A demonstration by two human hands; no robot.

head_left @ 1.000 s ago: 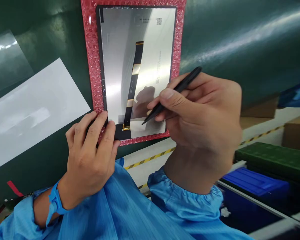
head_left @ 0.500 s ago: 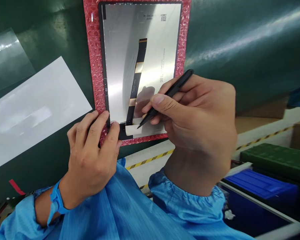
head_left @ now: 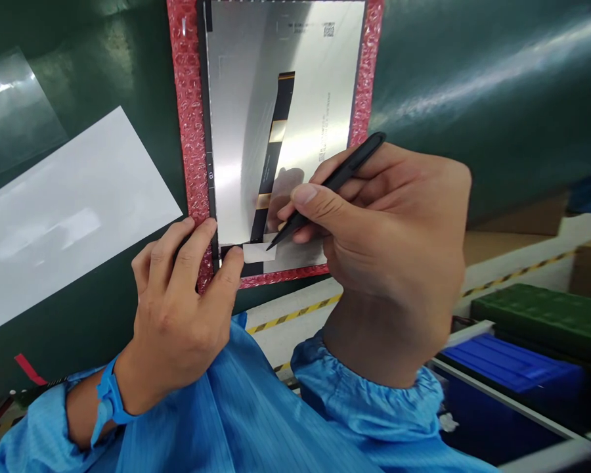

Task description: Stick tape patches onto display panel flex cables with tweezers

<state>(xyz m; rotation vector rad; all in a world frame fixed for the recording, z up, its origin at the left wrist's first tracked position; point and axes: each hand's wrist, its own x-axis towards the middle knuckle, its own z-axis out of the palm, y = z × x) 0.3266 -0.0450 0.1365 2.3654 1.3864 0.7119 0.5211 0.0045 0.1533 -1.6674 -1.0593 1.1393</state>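
A silver-backed display panel (head_left: 241,131) with a dark edge lies on pink bubble wrap (head_left: 190,131). Along its back runs a black flex cable (head_left: 272,161) with gold bands. Near the panel's lower edge is a small white label (head_left: 259,253). My right hand (head_left: 374,217) grips black pointed tweezers (head_left: 347,172), seen side-on, and their tip meets the label. My left hand (head_left: 182,289) rests at the panel's lower left corner, fingers apart on the wrap and panel edge, its thumb beside the label's left end.
On the green work surface (head_left: 453,79) a white sheet (head_left: 79,210) lies to the left, with a clear film (head_left: 20,112) behind it. A red strip (head_left: 29,369) sits at the lower left. Beyond the table's edge at right are a blue bin (head_left: 517,361) and a green crate (head_left: 542,322).
The panel and its wrap have shifted slightly up and right. My left thumb has moved right, closer to the label. The tweezers' tip has moved slightly left along the label.
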